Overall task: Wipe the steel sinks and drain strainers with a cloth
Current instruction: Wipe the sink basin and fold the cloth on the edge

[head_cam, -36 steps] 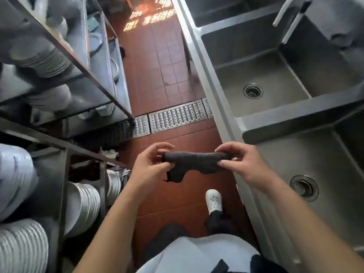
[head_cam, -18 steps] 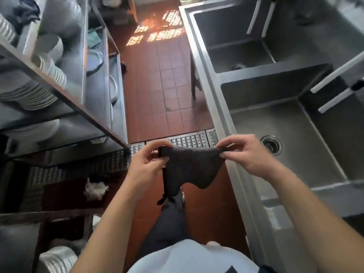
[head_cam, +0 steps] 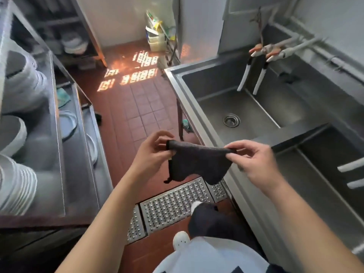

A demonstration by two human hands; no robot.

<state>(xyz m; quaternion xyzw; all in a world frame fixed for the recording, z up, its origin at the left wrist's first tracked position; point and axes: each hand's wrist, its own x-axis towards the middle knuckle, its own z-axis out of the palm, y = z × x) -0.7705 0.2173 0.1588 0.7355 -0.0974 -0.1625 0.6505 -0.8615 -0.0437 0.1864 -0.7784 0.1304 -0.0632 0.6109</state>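
A person stands in a narrow kitchen aisle on red floor tiles, looking down at their own two hands. Between them hangs a dark grey cloth (head_cam: 197, 164), stretched along its top edge and sagging into a loose point below. The left hand (head_cam: 151, 154) pinches one upper corner between thumb and fingers; the right hand (head_cam: 254, 160) pinches the other corner the same way. The hands are apart, each clamped on the cloth, which is in mid-air above the floor grate (head_cam: 173, 205), just outside the front edge of the sinks.

To the person's right runs a row of steel sinks (head_cam: 246, 107). The far basin shows a round drain strainer (head_cam: 231, 120) in its floor, with white-tipped taps (head_cam: 262, 52) above its back wall. The nearer basin (head_cam: 315, 184) lies beside the right forearm; its strainer is not visible. To the left stand steel shelves stacked with white plates (head_cam: 15, 186).

The cloth looks soft, light and limp, with a nubbly weave that should grip rather than slide. Held by corners it will flop; bunching or folding it into the palm would likely give a firmer pad for rubbing steel. No wiping has begun.
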